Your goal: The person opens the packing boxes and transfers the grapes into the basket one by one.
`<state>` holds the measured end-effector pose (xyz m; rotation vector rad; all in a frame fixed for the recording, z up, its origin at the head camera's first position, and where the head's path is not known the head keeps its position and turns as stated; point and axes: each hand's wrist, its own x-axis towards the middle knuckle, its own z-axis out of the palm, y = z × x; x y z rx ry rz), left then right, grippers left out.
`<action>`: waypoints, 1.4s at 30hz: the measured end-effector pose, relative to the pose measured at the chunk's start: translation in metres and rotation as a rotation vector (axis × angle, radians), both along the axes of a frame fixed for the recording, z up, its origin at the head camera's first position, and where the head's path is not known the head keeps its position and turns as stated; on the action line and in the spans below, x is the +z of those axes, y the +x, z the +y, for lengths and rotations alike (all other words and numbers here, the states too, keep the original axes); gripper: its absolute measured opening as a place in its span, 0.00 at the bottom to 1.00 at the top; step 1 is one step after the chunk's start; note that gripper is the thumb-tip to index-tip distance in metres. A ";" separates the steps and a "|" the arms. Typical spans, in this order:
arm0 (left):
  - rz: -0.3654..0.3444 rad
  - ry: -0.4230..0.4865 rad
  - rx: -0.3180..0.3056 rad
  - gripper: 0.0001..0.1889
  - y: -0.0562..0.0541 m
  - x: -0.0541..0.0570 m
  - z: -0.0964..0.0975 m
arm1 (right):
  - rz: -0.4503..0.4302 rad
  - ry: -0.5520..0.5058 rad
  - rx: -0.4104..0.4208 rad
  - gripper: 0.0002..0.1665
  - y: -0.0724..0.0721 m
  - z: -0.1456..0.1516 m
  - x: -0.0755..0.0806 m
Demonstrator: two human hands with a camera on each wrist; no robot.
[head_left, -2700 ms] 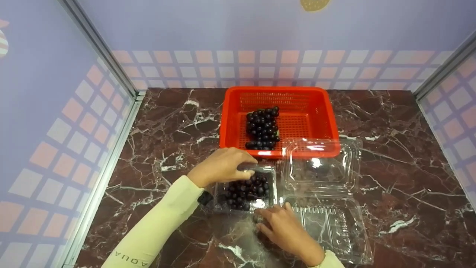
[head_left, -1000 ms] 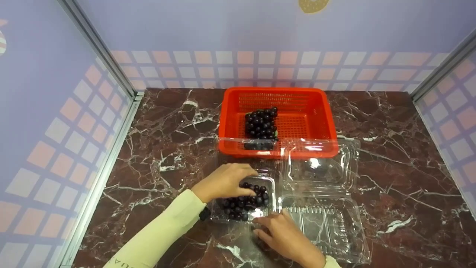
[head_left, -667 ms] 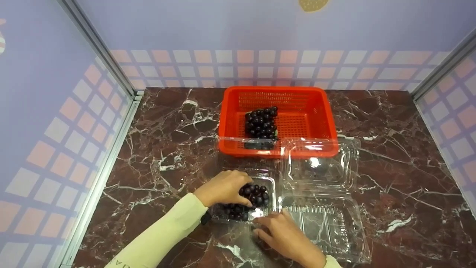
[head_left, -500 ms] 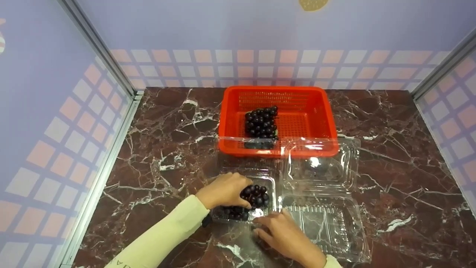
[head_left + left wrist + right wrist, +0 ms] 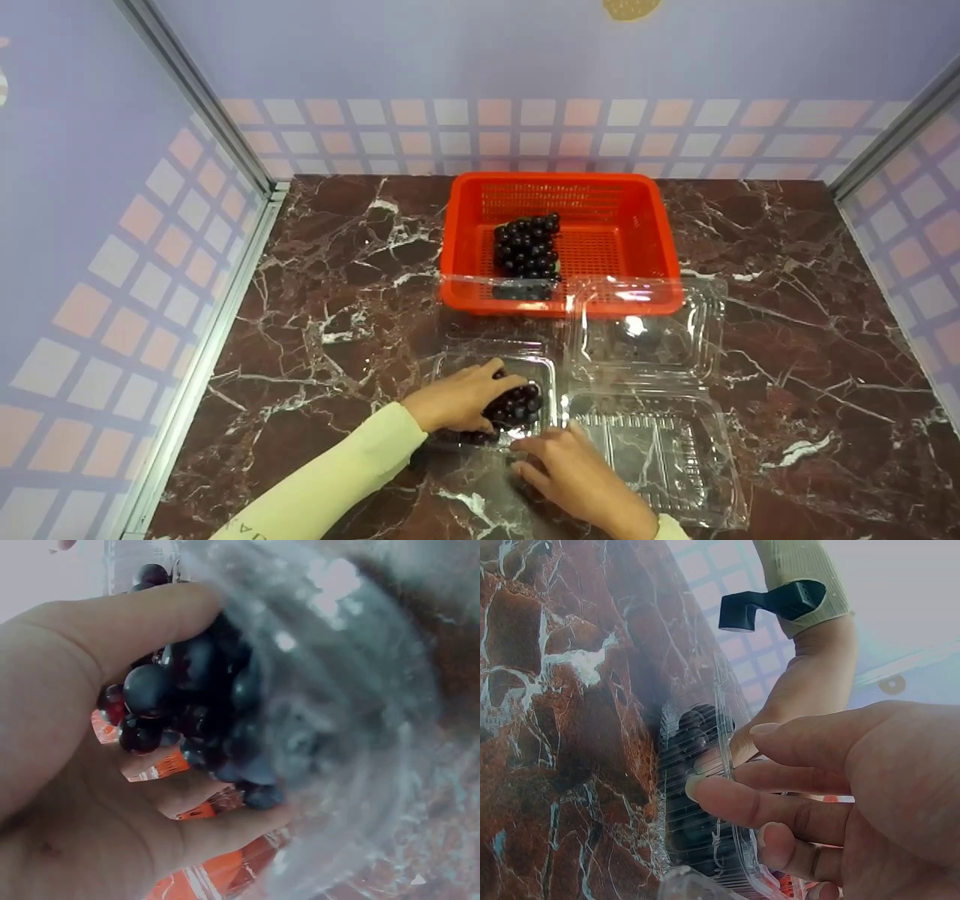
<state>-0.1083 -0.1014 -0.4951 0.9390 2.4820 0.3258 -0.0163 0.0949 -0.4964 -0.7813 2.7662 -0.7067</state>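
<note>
A bunch of dark grapes [image 5: 519,406] lies in the left clear plastic clamshell box [image 5: 553,375], whose lid [image 5: 499,326] stands raised behind it. My left hand [image 5: 459,399] reaches into the box and holds the bunch, thumb on one side and fingers on the other. In the left wrist view, the grapes [image 5: 187,682] fill the space between them, and blurred clear plastic hides the fingertips. At the front right corner of the box is my right hand [image 5: 574,476]. In the right wrist view, its extended fingers [image 5: 739,800] touch the ribbed outer wall, with the thumb apart.
A second clamshell box [image 5: 652,457] stands at the right, its lid [image 5: 645,341] raised. Behind both lids is a red basket [image 5: 664,240] with another bunch of grapes [image 5: 525,247] inside. Patterned walls [image 5: 525,45] enclose the marble-look table [image 5: 330,285] on the left, back and right.
Since the oldest frame, the left box has come nearer to me, and its lid now overlaps the basket. My left hand has moved down onto the grapes; the right hand has barely shifted.
</note>
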 end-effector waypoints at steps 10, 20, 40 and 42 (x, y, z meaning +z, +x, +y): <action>0.047 0.013 0.011 0.43 0.001 -0.004 0.001 | -0.028 -0.016 0.001 0.15 0.001 0.001 0.001; 0.004 0.105 0.060 0.39 -0.006 0.027 0.002 | -0.031 -0.011 0.011 0.15 0.001 0.002 0.004; 0.043 0.194 0.102 0.37 -0.020 0.065 0.001 | 0.008 -0.061 0.005 0.15 0.000 0.007 0.010; 0.051 0.205 0.103 0.36 -0.022 0.068 0.001 | 0.016 -0.078 -0.004 0.14 -0.002 0.009 0.011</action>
